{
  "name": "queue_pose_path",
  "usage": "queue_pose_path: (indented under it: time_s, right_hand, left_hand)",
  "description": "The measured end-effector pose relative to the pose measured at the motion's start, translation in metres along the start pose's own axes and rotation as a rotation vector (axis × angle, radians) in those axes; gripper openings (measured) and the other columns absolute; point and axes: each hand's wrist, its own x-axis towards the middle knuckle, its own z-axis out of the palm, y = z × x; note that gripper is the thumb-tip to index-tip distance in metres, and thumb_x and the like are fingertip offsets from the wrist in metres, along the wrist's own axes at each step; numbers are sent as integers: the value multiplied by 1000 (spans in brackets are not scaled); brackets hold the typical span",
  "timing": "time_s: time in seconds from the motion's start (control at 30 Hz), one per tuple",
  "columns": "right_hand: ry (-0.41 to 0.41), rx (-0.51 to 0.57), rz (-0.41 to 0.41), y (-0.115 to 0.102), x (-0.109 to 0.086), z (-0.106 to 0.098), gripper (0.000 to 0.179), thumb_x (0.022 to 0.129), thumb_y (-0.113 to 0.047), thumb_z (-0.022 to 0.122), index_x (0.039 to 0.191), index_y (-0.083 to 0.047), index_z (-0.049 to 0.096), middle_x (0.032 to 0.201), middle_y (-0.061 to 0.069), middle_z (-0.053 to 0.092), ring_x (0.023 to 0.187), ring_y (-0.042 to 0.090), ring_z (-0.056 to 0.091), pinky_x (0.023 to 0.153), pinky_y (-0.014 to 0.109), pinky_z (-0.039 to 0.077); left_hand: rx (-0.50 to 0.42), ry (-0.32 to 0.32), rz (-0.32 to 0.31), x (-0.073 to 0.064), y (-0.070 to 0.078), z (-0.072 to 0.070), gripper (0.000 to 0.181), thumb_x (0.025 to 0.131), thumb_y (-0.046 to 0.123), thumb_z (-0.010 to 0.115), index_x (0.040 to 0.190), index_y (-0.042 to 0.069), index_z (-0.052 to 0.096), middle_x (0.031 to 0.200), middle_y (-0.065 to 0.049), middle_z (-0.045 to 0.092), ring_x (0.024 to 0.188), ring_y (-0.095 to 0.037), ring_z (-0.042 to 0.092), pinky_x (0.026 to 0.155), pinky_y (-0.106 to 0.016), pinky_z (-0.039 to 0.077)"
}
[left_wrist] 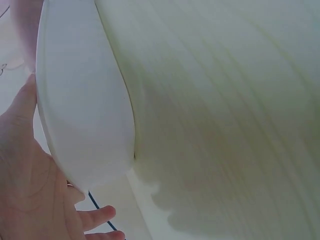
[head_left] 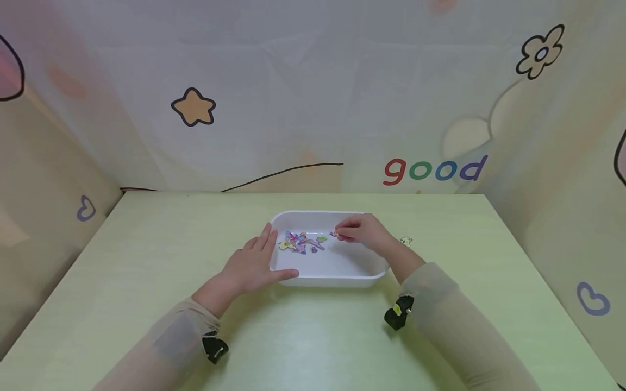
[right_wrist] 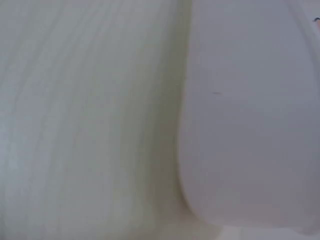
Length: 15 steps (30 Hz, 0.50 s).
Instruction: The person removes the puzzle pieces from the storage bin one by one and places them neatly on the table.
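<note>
White and likely light, the tray (head_left: 337,266) is touched at nine o'clock by the spread left hand (head_left: 251,265), while toward its twelve o'clock side the right hand (head_left: 365,232) pinches a small, probably flimsy piece (head_left: 333,234), best held by its edges.

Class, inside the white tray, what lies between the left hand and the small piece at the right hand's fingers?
The head view shows a cluster of colourful pieces there, in the white tray.
</note>
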Motion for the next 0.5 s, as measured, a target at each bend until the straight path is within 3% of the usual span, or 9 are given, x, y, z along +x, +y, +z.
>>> queue_pose_path:
  time_s: [0.23, 0.5]
  right_hand:
    - [8, 49, -15, -9, -19, -22, 28, 78, -21, 61, 101, -6, 61, 94, 11, 60, 90, 29, 55, 77, 33, 42]
    - [40, 64, 23, 5, -35, -43, 31, 79, -22, 60, 104, -4, 58, 96, 12, 59, 93, 30, 54, 76, 32, 43]
  left_hand:
    - [-10, 1, -4, -2, 0, -2, 106, 62, 80, 26, 136, 7, 8, 141, -7, -1, 120, -31, 25, 82, -46, 34]
    - [-26, -1, 3, -1, 0, -2, 105, 63, 80, 26, 136, 7, 8, 141, -7, -1, 118, -32, 27, 81, -46, 35]
